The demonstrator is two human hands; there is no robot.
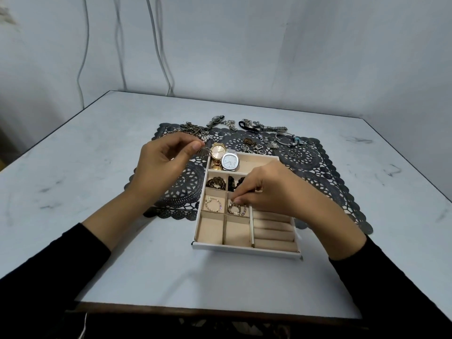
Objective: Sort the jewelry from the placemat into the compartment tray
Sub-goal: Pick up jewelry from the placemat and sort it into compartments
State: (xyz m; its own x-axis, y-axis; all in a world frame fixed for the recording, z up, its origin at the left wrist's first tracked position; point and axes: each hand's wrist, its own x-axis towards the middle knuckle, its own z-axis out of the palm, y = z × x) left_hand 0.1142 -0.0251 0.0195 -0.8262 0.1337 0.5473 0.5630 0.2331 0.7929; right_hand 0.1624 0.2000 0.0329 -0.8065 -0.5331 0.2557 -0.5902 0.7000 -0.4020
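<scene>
A beige compartment tray (247,248) lies on the near part of a black lace placemat (325,182). My left hand (161,165) hovers left of the tray's far corner, pinching a small fan-shaped metal piece (205,152). My right hand (274,189) reaches into a middle compartment, fingertips pinched on a beaded bracelet (236,208). A gold watch (217,152) and a silver watch (230,161) lie in the far compartment. A pearl bracelet (213,204) and dark bead bracelets (215,183) fill other cells. Loose jewelry (254,145) lies on the mat's far side.
Chains and a small watch (215,119) lie along the mat's far edge, with a bangle (285,139) and thin rings (302,155) at the far right. The white marbled table (97,155) meets a wall with hanging cables (156,45).
</scene>
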